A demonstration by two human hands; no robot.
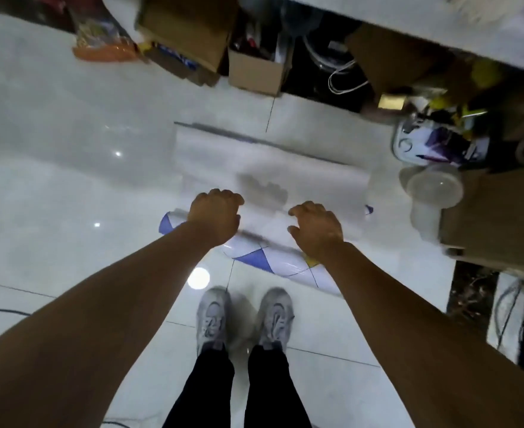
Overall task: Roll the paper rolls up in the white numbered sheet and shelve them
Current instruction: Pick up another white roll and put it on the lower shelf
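Glossy white tile floor (69, 134), view straight down, frame motion-blurred. The white sheet (254, 156) lies spread flat on the floor, and everything below is placed relative to it.

- Paper roll (270, 257), white with blue and yellow shapes: lies across the sheet's near end, skewed, with its left tip further from the person than its right end. Whether it's the sheet's own rolled end or a separate roll on it, can't tell.
- Left hand (216, 216): over the left part of the roll at the sheet's near end, knuckles up, fingers curled down out of sight. Can't tell whether the grip is closed on the roll.
- Right hand (314, 227): over the right part of the roll, fingers loosely bent and spread, thumb apart from them. The grip looks open. Can't tell whether it touches the paper.
- A hand shadow falls on the sheet just beyond the left hand.
- Grey strip (239, 135): runs along the sheet's far edge.
- Cardboard boxes (254, 69): beyond the far edge, flaps open, with clutter inside.
- White cable (341, 78): beyond the far edge, right of the boxes.
- Clear plastic tub (430, 186): just off the sheet's right edge.
- Grey shoes (213, 316): on the near side of the sheet, close behind the roll, below dark trousers.

No numbers readable on the sheet at this blur.
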